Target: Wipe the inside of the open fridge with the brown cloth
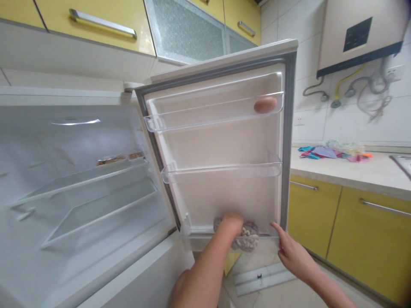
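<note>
Left hand [233, 223] on cloth [248, 240] in bin [199, 244], fingers hidden. Right hand [290, 250] at bin's end, finger extended. Can't tell either grip.

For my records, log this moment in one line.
left hand: at patterned bundle, fingers hidden; right hand: at right end of bottom door shelf; bundle: in that shelf; fridge door: open; egg: top door shelf

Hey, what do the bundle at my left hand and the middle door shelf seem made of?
Bundle: perhaps cloth, fairly matte, judging by its rumpled, mottled grey surface. Middle door shelf: likely clear, glossy plastic, since the door liner shows through it.
</note>
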`<move>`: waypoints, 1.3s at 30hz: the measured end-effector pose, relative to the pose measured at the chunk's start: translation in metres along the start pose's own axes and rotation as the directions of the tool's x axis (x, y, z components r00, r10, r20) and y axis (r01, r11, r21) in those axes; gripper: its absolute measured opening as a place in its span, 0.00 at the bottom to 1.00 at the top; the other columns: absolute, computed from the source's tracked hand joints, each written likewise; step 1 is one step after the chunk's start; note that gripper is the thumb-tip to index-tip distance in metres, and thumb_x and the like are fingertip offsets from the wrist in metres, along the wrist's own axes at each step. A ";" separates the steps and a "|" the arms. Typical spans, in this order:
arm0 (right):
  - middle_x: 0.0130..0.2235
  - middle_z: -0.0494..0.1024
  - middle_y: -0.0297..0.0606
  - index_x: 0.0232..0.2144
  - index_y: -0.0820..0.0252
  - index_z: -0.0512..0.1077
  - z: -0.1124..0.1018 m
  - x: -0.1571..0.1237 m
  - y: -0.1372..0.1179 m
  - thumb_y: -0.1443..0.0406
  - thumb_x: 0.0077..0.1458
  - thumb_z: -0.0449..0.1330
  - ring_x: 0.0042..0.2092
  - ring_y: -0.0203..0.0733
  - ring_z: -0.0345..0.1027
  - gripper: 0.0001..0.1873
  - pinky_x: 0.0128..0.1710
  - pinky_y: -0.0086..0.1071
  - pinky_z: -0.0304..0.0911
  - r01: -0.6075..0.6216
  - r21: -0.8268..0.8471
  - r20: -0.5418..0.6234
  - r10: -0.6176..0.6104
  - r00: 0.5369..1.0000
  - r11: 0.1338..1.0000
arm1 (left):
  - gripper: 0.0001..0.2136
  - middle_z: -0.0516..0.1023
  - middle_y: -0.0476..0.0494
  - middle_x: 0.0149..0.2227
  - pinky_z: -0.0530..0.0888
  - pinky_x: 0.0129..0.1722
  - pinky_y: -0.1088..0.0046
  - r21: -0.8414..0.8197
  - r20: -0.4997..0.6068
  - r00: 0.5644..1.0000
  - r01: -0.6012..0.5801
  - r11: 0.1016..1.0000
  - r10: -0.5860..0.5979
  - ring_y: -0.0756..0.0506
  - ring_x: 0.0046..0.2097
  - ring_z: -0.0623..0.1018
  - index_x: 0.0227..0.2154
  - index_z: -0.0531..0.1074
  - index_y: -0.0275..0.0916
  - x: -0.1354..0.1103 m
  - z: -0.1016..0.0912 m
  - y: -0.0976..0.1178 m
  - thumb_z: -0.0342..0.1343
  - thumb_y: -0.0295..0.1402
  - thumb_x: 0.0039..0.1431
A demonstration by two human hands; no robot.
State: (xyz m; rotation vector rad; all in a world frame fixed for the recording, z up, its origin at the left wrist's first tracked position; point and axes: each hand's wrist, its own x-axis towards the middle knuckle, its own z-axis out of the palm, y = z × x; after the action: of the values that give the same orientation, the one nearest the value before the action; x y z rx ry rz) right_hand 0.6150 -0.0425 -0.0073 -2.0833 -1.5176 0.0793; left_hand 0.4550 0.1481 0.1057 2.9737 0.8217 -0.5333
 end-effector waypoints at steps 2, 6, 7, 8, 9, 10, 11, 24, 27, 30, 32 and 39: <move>0.54 0.76 0.50 0.68 0.62 0.47 0.003 0.000 0.002 0.75 0.47 0.46 0.53 0.46 0.74 0.44 0.51 0.37 0.68 0.018 0.016 -0.031 -0.018 0.999 1.000 | 0.16 0.81 0.30 0.50 0.77 0.51 0.55 -0.016 -0.034 0.999 -0.027 1.000 0.026 0.33 0.51 0.80 0.44 0.80 0.38 0.014 -0.002 0.030 0.59 0.31 0.51; 0.63 0.68 0.52 0.68 0.63 0.48 0.010 -0.001 0.004 0.76 0.46 0.46 0.61 0.46 0.68 0.44 0.57 0.39 0.66 0.055 0.026 -0.074 -0.053 0.996 0.998 | 0.16 0.83 0.34 0.49 0.77 0.51 0.59 -0.088 -0.082 0.993 -0.096 0.991 0.089 0.36 0.51 0.81 0.44 0.80 0.41 0.031 -0.003 0.059 0.57 0.35 0.54; 0.64 0.67 0.52 0.68 0.64 0.48 0.011 -0.001 0.004 0.76 0.46 0.45 0.61 0.46 0.68 0.44 0.57 0.39 0.66 0.056 0.024 -0.082 -0.054 0.995 0.998 | 0.16 0.83 0.36 0.49 0.77 0.50 0.61 -0.110 -0.088 0.991 -0.110 0.988 0.100 0.37 0.50 0.81 0.45 0.80 0.43 0.032 -0.002 0.058 0.58 0.36 0.52; 0.64 0.67 0.52 0.68 0.64 0.49 0.011 -0.001 0.004 0.76 0.47 0.45 0.60 0.47 0.68 0.44 0.57 0.39 0.67 0.053 0.020 -0.089 -0.051 0.995 0.998 | 0.17 0.83 0.39 0.49 0.77 0.49 0.62 -0.134 -0.094 0.990 -0.121 0.984 0.109 0.38 0.50 0.81 0.45 0.79 0.45 0.031 0.000 0.053 0.59 0.36 0.51; 0.64 0.68 0.52 0.68 0.64 0.49 0.012 -0.001 0.004 0.76 0.47 0.45 0.59 0.47 0.69 0.43 0.55 0.39 0.68 0.044 0.015 -0.090 -0.042 0.995 0.999 | 0.18 0.83 0.41 0.49 0.77 0.49 0.64 -0.158 -0.100 0.988 -0.132 0.979 0.117 0.39 0.50 0.81 0.46 0.79 0.46 0.029 0.002 0.045 0.61 0.37 0.50; 0.63 0.68 0.52 0.68 0.64 0.49 0.011 -0.001 0.003 0.76 0.47 0.45 0.58 0.47 0.71 0.43 0.54 0.39 0.69 0.032 0.007 -0.086 -0.031 0.996 0.999 | 0.20 0.83 0.43 0.50 0.77 0.48 0.65 -0.184 -0.107 0.987 -0.140 0.973 0.122 0.40 0.50 0.81 0.47 0.78 0.48 0.026 0.005 0.035 0.62 0.37 0.49; 0.63 0.69 0.53 0.68 0.64 0.49 0.011 -0.001 0.003 0.75 0.48 0.45 0.56 0.47 0.72 0.43 0.52 0.39 0.69 0.019 -0.002 -0.075 -0.020 0.997 1.000 | 0.21 0.83 0.45 0.50 0.76 0.48 0.67 -0.209 -0.114 0.986 -0.145 0.967 0.123 0.41 0.50 0.81 0.48 0.77 0.48 0.022 0.009 0.022 0.62 0.38 0.49; 0.62 0.69 0.57 0.69 0.67 0.45 0.008 -0.001 0.005 0.75 0.50 0.44 0.52 0.47 0.75 0.42 0.50 0.39 0.69 0.003 -0.017 -0.013 -0.003 1.000 1.000 | 0.21 0.82 0.40 0.50 0.75 0.49 0.64 -0.248 -0.094 0.987 0.102 0.963 -0.129 0.38 0.50 0.80 0.46 0.78 0.41 -0.068 0.043 -0.133 0.63 0.33 0.45; 0.62 0.69 0.57 0.69 0.68 0.44 0.005 -0.001 0.000 0.75 0.49 0.44 0.55 0.47 0.73 0.43 0.52 0.39 0.68 -0.008 -0.014 -0.007 0.008 1.000 1.000 | 0.20 0.83 0.39 0.49 0.75 0.49 0.63 -0.219 -0.088 0.987 0.116 0.969 -0.138 0.36 0.50 0.80 0.45 0.79 0.42 -0.066 0.038 -0.124 0.63 0.34 0.45; 0.64 0.66 0.57 0.69 0.68 0.43 0.003 0.000 -0.001 0.75 0.50 0.43 0.58 0.47 0.70 0.43 0.54 0.38 0.67 -0.009 -0.016 0.009 0.009 1.000 1.000 | 0.20 0.83 0.40 0.49 0.75 0.48 0.63 -0.203 -0.074 0.988 0.119 0.972 -0.136 0.36 0.50 0.80 0.45 0.79 0.44 -0.057 0.031 -0.105 0.63 0.36 0.45; 0.65 0.65 0.56 0.69 0.68 0.43 0.004 0.000 0.001 0.74 0.49 0.43 0.59 0.47 0.70 0.43 0.55 0.38 0.67 0.000 -0.011 0.005 0.000 1.000 1.000 | 0.19 0.83 0.40 0.49 0.76 0.48 0.63 -0.198 -0.073 0.990 0.101 0.975 -0.118 0.37 0.50 0.80 0.45 0.78 0.44 -0.048 0.027 -0.088 0.62 0.38 0.47; 0.63 0.68 0.53 0.70 0.64 0.43 0.010 0.000 0.012 0.73 0.49 0.45 0.57 0.45 0.71 0.44 0.51 0.36 0.68 -0.003 0.023 0.031 0.002 1.000 1.000 | 0.20 0.82 0.40 0.51 0.76 0.47 0.63 -0.208 -0.092 0.996 -0.021 0.978 0.002 0.38 0.51 0.80 0.47 0.78 0.45 0.005 0.013 0.008 0.60 0.44 0.51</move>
State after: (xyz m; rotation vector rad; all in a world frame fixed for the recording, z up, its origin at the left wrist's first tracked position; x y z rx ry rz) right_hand 0.6216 -0.0410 -0.0216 -2.0752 -1.5248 0.1294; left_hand 0.4588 0.1425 0.0912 2.8244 0.8107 -0.2911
